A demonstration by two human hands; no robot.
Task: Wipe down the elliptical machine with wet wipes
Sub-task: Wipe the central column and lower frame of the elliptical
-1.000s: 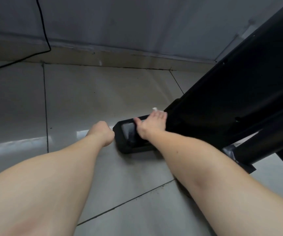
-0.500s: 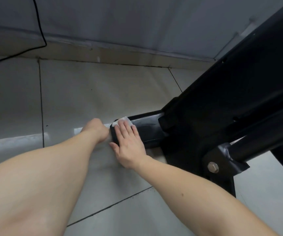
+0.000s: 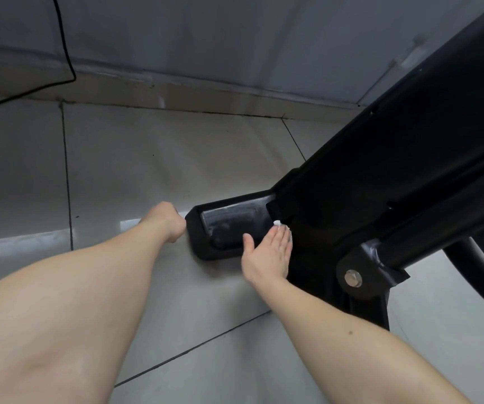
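Count: two hands, one wipe, one machine, one bolt, one cable.

- Your left hand (image 3: pixel 166 221) is clenched in a fist, knuckles down on the floor just beside the rounded end of the base bar (image 3: pixel 229 225).
- Your right hand (image 3: pixel 267 255) lies flat with fingers straight and together. It grips nothing and presses the wet wipe (image 3: pixel 277 224) onto the bar. Only a white scrap of the wipe shows past your fingertips, where the bar meets the elliptical machine (image 3: pixel 395 170).
- The bar's top shows a streaky sheen.
- One silver hex bolt (image 3: pixel 353 278) sits in a bracket on the black frame, right of your wrist.

Surface: large pale glossy floor tiles (image 3: pixel 176 158) with dark grout lines.

Room: grey wall (image 3: pixel 235 39) above a tan skirting strip (image 3: pixel 205 103). The black cable (image 3: pixel 63 39) hangs down the wall at upper left.
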